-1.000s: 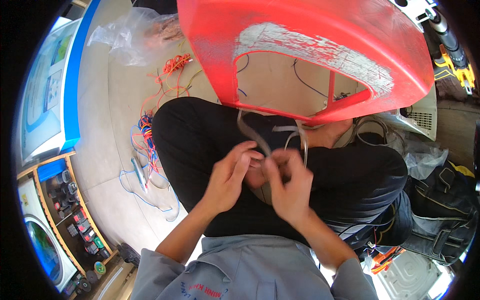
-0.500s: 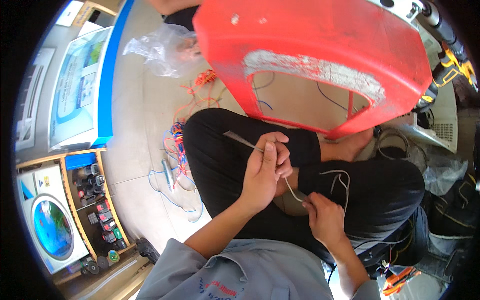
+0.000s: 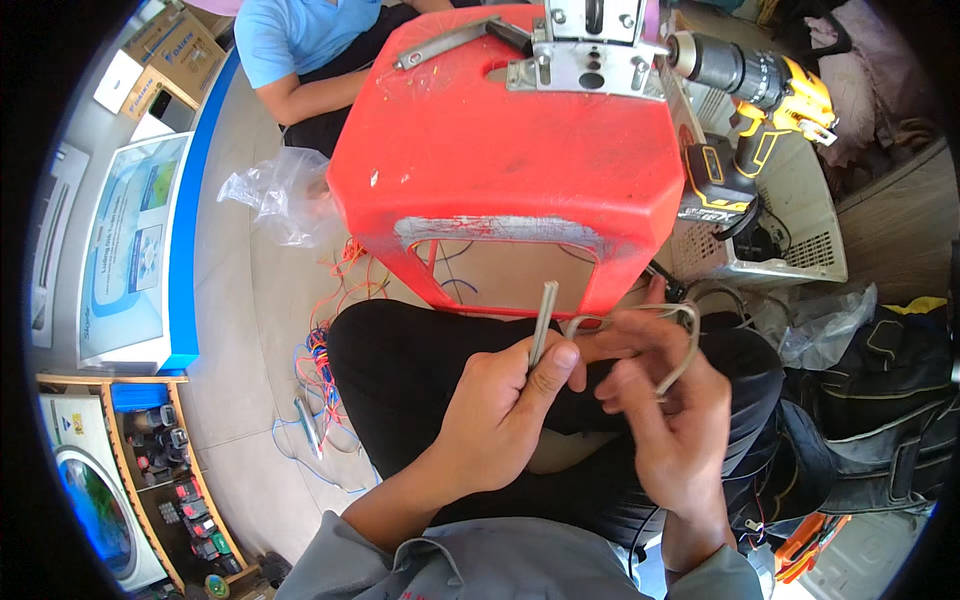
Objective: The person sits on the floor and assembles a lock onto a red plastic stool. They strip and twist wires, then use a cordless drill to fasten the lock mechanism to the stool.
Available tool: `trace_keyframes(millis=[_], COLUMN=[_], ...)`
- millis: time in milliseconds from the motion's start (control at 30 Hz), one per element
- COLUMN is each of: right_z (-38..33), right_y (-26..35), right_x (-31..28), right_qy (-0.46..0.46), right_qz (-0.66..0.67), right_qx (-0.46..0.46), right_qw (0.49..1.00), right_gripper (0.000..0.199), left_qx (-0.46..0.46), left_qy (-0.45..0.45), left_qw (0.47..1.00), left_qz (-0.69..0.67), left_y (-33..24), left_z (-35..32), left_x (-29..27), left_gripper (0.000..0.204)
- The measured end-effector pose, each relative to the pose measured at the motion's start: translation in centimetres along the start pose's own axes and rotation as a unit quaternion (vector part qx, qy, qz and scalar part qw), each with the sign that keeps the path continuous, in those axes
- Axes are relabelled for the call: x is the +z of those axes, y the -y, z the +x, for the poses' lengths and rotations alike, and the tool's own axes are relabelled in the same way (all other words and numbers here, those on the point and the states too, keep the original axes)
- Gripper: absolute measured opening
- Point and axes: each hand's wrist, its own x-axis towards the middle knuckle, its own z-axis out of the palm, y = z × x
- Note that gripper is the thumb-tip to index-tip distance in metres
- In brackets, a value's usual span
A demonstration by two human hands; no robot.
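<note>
I log: one pale grey cord (image 3: 544,322), end upright above the left hand (image 3: 500,415), which pinches it; loop at the right hand (image 3: 680,425), half-curled, grip I cannot tell. Judged light, bendy, not fragile; best taken near its end.

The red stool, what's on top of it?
On the red stool you can see a silver metal bar and a metal bracket with holes. The bits of stool right underneath them are covered, so I can't see those.
</note>
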Motion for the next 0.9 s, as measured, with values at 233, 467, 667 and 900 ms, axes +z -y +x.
trace_keyframes(millis=[233,467,667,900], right_z=[-0.6,1.0,0.6,2.8], right_y=[2.8,2.4,3.5,3.0], right_x=[-0.8,1.0,-2.8,-1.3], right_qy=[0.109,-0.025,0.174,0.056], right_qz=[0.242,-0.086,0.175,-0.009], right_qx=[0.071,-0.062,0.180,-0.118], right_qw=[0.961,0.994,0.952,0.991], right_gripper=[0.044,0.041,0.041,0.011], left_qx=[-0.011,-0.046,-0.004,0.117], left_qy=[0.012,0.118,0.114,0.123], left_qw=[1.000,0.968,0.989,0.985], left_qz=[-0.009,0.218,0.098,0.030], left_y=[-0.7,-2.2,-3.5,-3.2], left_z=[-0.1,-1.2,-1.8,1.0], left_x=[1.0,0.8,0.0,1.2], left_gripper=[0.034,0.025,0.023,0.023])
